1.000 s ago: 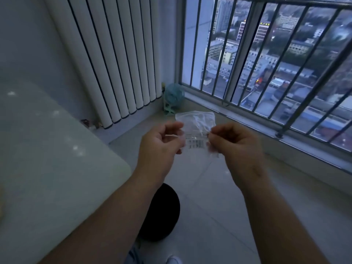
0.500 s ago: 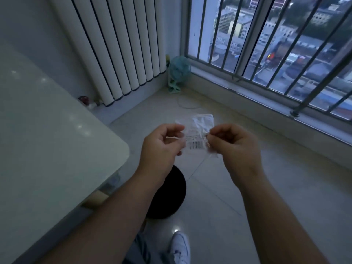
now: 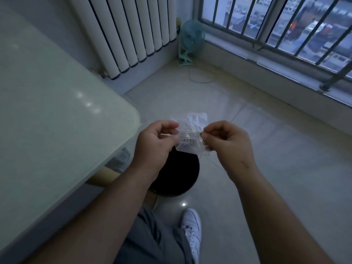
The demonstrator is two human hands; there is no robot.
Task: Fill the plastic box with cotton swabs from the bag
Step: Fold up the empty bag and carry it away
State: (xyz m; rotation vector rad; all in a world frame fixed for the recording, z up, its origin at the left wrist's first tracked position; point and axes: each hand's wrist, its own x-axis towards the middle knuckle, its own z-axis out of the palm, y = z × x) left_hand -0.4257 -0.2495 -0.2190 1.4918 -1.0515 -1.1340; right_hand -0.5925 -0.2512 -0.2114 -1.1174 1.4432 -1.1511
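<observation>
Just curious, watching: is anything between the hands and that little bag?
No. Both the left hand and right hand already pinch the clear plastic bag directly, held in the air above a black round bin. The plastic box is not in view.

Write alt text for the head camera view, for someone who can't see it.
Two hands, left and right, pinch a small clear plastic bag with a barcode label between them, above a black bin on the tiled floor. A pale table lies at left; a radiator, a small fan and a barred window stand beyond.
</observation>
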